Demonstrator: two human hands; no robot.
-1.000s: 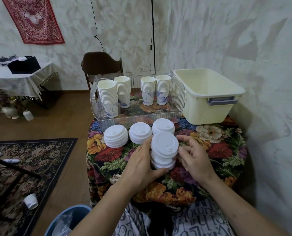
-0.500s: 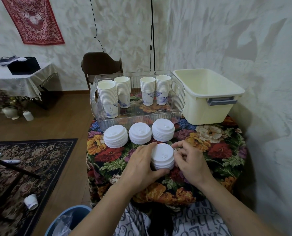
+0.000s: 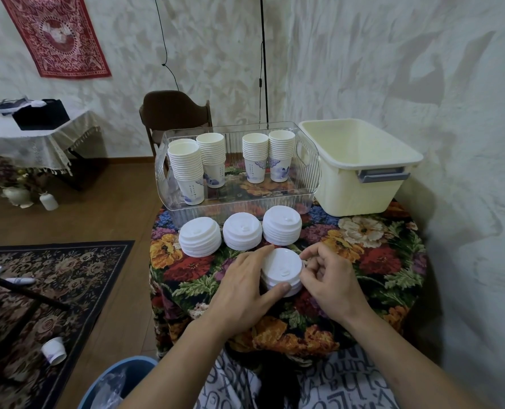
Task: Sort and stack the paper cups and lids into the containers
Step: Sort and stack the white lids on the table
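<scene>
Covering the round tabletop (image 3: 392, 261) is a floral cloth in red, orange and blue on black. At its far right corner stands the cream plastic bin (image 3: 360, 184), with a grey handle on its near end; no label shows on it. Touching its left side is the clear ribbed container (image 3: 310, 175), which holds four stacks of paper cups (image 3: 186, 169): two at its left end and two at its right. The lowest cup of each stack carries a blue painted motif and a short column of dark characters, too small to read.

Just in front of the clear container lie three stacks of white lids (image 3: 242, 235) in a row, side by side and nearly touching. A fourth, the near lid stack (image 3: 282, 268), sits on the cloth before the rightmost of them, between both hands. The left hand (image 3: 245, 286) has its grip curled round the stack's left side, forefinger at the far edge and thumb against the near edge. The right hand (image 3: 328, 278) has its grip bent against the stack's right side, fingertips at the rim of the top lid.

The fabric at the bottom edge, over the person's lap, is printed with large black letters; no whole word can be read. One paper cup (image 3: 53, 350) lies tipped on the patterned rug (image 3: 53, 278) at left.
</scene>
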